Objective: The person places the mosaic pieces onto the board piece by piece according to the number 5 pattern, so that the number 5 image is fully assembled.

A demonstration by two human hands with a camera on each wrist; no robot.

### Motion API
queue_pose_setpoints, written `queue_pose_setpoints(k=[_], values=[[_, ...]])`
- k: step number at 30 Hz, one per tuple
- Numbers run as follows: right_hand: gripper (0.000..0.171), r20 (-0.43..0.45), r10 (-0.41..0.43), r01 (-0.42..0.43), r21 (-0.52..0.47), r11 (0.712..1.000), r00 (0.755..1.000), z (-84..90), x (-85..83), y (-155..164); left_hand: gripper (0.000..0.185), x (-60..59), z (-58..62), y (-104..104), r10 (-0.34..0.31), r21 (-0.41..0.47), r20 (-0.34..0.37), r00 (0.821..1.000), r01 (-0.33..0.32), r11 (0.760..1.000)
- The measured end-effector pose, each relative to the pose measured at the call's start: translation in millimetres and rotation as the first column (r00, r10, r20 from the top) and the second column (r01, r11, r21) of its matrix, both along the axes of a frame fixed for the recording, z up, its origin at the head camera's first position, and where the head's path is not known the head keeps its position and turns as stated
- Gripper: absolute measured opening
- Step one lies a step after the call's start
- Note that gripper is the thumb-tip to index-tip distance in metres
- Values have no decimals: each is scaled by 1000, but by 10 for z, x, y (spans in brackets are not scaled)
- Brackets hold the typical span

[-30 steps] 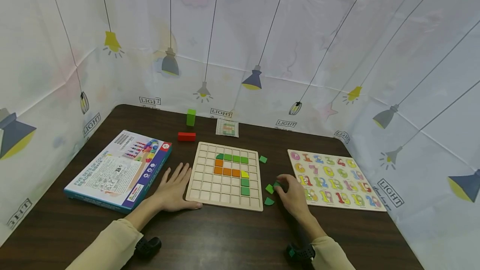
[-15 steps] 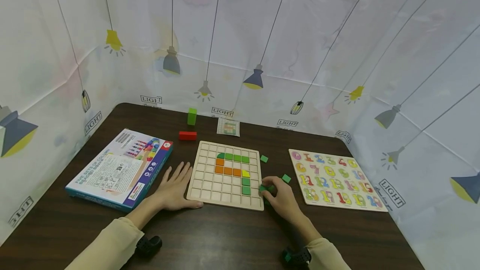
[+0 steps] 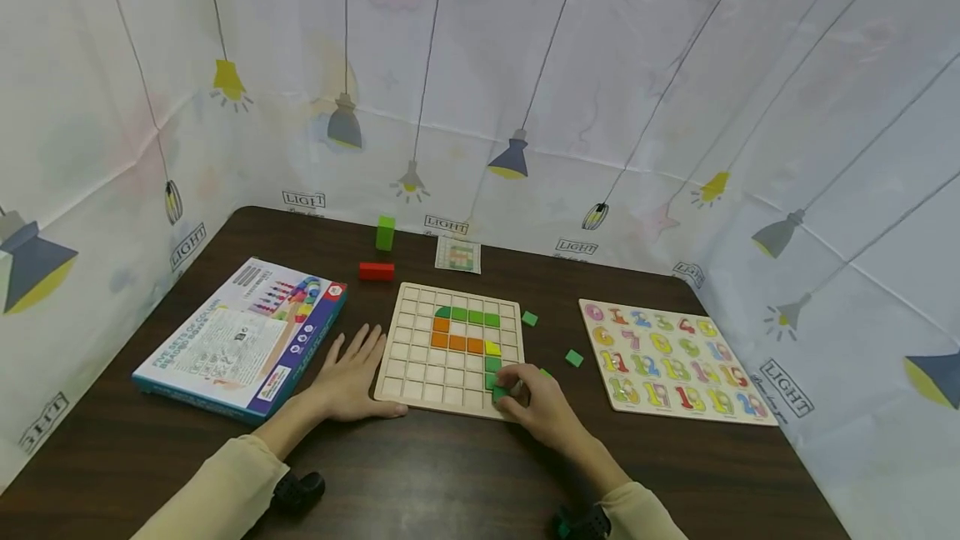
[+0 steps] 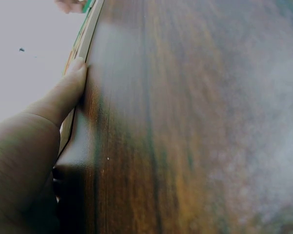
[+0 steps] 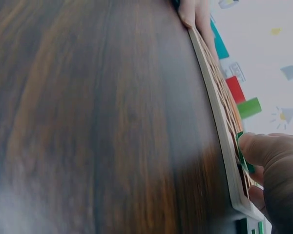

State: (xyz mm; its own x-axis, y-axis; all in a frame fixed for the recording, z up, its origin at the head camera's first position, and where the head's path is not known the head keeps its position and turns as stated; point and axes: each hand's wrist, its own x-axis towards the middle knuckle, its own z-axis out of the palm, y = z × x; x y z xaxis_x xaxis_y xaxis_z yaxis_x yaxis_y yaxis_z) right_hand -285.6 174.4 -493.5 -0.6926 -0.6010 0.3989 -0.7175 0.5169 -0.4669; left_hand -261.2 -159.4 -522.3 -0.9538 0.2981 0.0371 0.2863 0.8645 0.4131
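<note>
So the right hand (image 3: 542,407) has a small green tile (image 3: 500,393) pinched in its fingertips, right down at the near right corner of the wooden grid board (image 3: 420,373), just below the column of green tiles already sitting in there; in the right wrist view you can see the thumb (image 5: 263,148) pressed on that green piece against the board's edge. The board has a pattern going: green tiles across the top, an orange row (image 3: 454,342) under that, one yellow tile (image 3: 491,348), then green heading down. The left hand (image 3: 348,382) is lying flat on the worktop (image 3: 450,482) with fingers spread and relaxed, not gripping anything, its thumb side right up against the board's left edge, and the left wrist view shows the thumb (image 4: 63,95) touching that edge. Two loose green tiles sit on the worktop to the right of the board, one near the top (image 3: 529,318) and one further out (image 3: 573,357). Beyond those is a number puzzle board (image 3: 675,361). Over on the left there's a colourful toy box (image 3: 240,338), and at the back a red block (image 3: 375,271), an upright green block (image 3: 385,233) and a little pattern card (image 3: 457,255).
</note>
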Motion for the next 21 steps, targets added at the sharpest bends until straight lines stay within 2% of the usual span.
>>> queue_pose_setpoints(k=[5,12,21], values=[[36,-7,7,-6,29,1000,1000,-16,28,-48,125,2,-18,13,-3,-1,4,1000,3,1000],[35,42,-27,24,61,998,999,27,46,-98,124,24,51,9,-8,23,3,1000,8,1000],[37,57,-18,14,69,997,998,27,54,-81,125,29,36,7,-6,25,8,1000,6,1000]])
